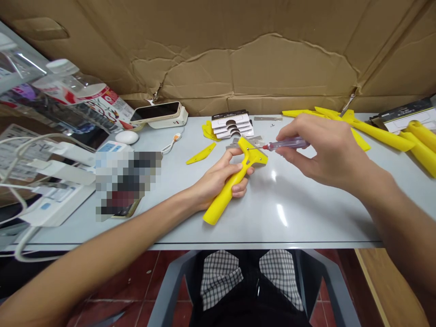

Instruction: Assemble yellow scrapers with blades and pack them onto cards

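A grey, glossy counter (293, 218) runs across the view, backed by a creased cardboard sheet (238, 63). Ahead of the left hand (218, 177) lie a stack of white card packaging (232, 125) and a loose yellow plastic piece (200, 153); beyond the right hand (323, 150) lie more yellow scraper bodies (371, 134). A phone (156, 111) sits well left of the left hand.

The left hand is closed around the handle of a yellow plastic scraper (226, 193), holding its head up off the counter, with a flat metal piece (258, 141) at the head. The right hand pinches a purple-handled screwdriver (288, 144) between thumb and fingers, its thin shaft reaching to the scraper head.

Risks noted: a shaft slip at the head could strike the left fingers, which sit close below it. Loose grip on the handle could let the scraper turn. Any small fastener dropped here could roll on the smooth counter and be lost.
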`<state>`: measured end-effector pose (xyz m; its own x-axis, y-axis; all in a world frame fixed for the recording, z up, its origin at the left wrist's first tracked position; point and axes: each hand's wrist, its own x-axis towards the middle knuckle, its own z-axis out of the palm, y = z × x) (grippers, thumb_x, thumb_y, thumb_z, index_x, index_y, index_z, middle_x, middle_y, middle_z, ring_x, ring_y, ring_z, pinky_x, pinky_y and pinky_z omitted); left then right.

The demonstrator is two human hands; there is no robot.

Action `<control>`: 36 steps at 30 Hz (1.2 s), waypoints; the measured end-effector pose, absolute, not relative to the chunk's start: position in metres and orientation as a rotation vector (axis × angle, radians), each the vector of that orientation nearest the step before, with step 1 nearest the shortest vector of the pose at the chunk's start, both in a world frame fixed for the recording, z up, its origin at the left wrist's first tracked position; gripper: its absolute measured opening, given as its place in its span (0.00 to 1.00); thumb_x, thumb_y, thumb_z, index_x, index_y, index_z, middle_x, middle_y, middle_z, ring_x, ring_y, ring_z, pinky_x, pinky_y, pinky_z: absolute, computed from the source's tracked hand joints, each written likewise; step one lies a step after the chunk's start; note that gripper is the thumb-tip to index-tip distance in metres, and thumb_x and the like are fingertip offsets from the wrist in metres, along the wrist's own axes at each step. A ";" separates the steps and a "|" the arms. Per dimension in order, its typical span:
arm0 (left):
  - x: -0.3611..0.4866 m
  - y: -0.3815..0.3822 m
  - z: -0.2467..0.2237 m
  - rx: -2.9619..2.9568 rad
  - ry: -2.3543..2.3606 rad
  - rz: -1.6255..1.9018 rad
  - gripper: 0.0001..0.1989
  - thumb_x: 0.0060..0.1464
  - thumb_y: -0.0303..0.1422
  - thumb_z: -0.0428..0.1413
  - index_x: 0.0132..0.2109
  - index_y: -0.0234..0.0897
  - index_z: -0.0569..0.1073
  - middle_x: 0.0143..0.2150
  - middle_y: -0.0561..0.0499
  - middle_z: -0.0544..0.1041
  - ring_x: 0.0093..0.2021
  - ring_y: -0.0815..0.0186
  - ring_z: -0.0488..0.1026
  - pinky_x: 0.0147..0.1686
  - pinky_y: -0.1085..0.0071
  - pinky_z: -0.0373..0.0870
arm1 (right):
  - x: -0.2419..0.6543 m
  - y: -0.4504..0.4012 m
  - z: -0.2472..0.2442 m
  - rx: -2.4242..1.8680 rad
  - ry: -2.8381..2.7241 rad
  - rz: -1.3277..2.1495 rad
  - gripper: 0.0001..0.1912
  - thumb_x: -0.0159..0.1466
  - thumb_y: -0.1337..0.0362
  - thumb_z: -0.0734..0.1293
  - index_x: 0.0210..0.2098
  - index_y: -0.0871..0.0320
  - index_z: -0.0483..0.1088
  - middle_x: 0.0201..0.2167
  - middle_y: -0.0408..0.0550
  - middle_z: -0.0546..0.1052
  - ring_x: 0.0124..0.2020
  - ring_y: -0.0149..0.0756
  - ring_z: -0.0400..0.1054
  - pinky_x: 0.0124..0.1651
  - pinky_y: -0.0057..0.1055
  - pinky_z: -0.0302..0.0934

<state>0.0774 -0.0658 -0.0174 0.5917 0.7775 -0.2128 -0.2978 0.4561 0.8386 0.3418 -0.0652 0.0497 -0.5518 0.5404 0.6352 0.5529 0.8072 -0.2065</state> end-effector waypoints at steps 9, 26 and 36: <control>0.078 -0.066 -0.016 0.851 0.662 0.722 0.14 0.72 0.28 0.52 0.57 0.48 0.57 0.41 0.53 0.77 0.21 0.75 0.65 0.24 0.76 0.63 | 0.346 -0.064 0.046 -0.997 -2.334 -0.058 0.03 0.72 0.64 0.66 0.45 0.51 0.68 0.36 0.47 0.78 0.34 0.43 0.71 0.36 0.40 0.61; 0.077 -0.066 -0.017 0.851 0.650 0.712 0.16 0.71 0.29 0.54 0.58 0.48 0.57 0.41 0.52 0.77 0.21 0.75 0.65 0.24 0.76 0.64 | 0.344 -0.061 0.047 -0.698 -2.141 -0.197 0.03 0.72 0.65 0.72 0.40 0.52 0.75 0.37 0.45 0.82 0.32 0.37 0.75 0.35 0.37 0.67; 0.077 -0.067 -0.017 0.855 0.640 0.716 0.15 0.71 0.28 0.54 0.57 0.49 0.58 0.41 0.53 0.77 0.21 0.74 0.66 0.24 0.75 0.64 | 0.347 -0.066 0.049 -1.067 -2.318 -0.015 0.12 0.73 0.61 0.67 0.55 0.46 0.74 0.42 0.52 0.81 0.38 0.51 0.75 0.41 0.50 0.70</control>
